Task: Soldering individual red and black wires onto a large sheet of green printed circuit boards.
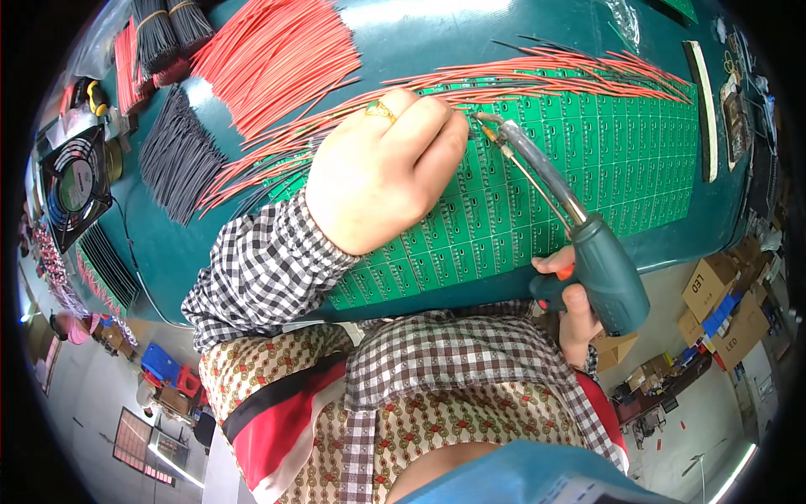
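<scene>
My right hand (573, 315) grips a dark green soldering gun (611, 273) by its handle, with a finger by the red trigger. The gun's metal tip points up and left, close to my left fingertips. My left hand (386, 168), with a gold ring, is closed in a pinch over a large panel of green circuit boards (604, 168). What its fingertips hold is hidden behind the hand. Red and black wires (537, 82) lie in a row along the panel's far edge, some passing beside my left hand.
A broad pile of red wires (277, 59) lies at the back left, next to a pile of black wires (178, 155). Tied black wire bundles (155, 38) sit further back. A black fan (77, 185) stands at the left edge; a pale strip (703, 109) lies at the right.
</scene>
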`<state>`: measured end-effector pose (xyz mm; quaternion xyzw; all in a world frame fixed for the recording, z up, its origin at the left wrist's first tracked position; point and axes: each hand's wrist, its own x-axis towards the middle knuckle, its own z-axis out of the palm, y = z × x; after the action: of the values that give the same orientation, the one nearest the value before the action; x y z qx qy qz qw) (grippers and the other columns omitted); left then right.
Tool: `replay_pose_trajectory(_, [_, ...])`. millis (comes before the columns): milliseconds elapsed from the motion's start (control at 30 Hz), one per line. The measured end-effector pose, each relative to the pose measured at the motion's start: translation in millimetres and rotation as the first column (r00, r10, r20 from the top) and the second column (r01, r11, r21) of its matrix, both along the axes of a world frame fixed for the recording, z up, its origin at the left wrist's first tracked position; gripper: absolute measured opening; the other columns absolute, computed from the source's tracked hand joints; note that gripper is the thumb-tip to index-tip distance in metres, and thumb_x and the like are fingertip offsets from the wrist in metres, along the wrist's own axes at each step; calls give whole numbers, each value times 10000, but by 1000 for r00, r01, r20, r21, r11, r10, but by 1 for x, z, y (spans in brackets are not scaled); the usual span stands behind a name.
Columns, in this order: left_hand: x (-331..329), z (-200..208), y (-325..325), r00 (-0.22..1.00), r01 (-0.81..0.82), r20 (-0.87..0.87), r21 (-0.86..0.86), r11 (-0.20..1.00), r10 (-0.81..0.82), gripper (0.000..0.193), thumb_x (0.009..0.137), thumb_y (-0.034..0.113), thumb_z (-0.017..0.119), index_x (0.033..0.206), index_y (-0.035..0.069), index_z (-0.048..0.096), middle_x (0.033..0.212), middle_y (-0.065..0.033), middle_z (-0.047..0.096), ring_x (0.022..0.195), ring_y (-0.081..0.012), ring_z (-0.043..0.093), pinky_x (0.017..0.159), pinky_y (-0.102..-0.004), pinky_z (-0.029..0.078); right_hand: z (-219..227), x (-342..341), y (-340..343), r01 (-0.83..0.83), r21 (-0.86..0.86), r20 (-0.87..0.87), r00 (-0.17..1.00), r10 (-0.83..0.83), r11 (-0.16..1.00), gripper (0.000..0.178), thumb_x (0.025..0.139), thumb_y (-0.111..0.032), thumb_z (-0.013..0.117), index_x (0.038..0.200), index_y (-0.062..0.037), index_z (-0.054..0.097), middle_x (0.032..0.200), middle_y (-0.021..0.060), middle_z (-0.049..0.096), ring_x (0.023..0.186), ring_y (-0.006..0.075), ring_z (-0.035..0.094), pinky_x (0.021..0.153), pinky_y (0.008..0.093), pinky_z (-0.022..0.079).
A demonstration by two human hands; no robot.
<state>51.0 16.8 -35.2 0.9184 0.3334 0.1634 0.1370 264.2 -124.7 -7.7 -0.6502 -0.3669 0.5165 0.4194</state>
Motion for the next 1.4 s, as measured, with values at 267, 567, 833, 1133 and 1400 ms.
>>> replay_pose_trajectory(267, [-1,-1,3,1000,21,9,40,999,-21,345,636,39,576,973,-25,611,880,-98,568,741,-220,557,639,-297,482,1,8,-4,-141,-19,116,983,143,990,587,798,-416,622,1060,96,508,886,148,581,753,228,601,716,381,536])
replay_pose_trajectory(567, [-1,-3,3,1000,20,-6,58,998,-20,351,633,41,579,978,-17,610,881,-92,563,742,-216,557,641,-294,482,-4,8,-6,25,29,12,1000,-26,999,580,808,-444,607,1035,82,519,855,142,596,782,239,623,722,347,522])
replay_pose_trajectory(833, [-2,-11,6,984,9,178,57,998,-19,376,596,-27,598,971,-14,618,880,-89,570,739,-221,558,632,-301,465,-2,9,-3,67,66,-11,998,-66,996,687,816,-471,571,1137,126,460,925,167,590,786,263,632,675,343,554])
replay_pose_trajectory(1133, [13,-12,-1,997,-43,76,119,992,34,386,655,75,555,1021,-43,583,899,-102,520,760,-224,521,661,-292,473,0,14,-1,97,103,37,994,-101,990,758,820,-484,556,1187,160,399,948,178,585,798,278,633,635,346,567])
replay_pose_trajectory(1400, [9,-16,-3,991,-45,130,195,980,19,357,662,73,576,1004,-24,598,879,-77,549,727,-196,547,612,-282,482,0,14,-5,79,70,10,997,-80,994,661,803,-480,590,1066,119,496,837,158,579,739,253,618,655,348,544])
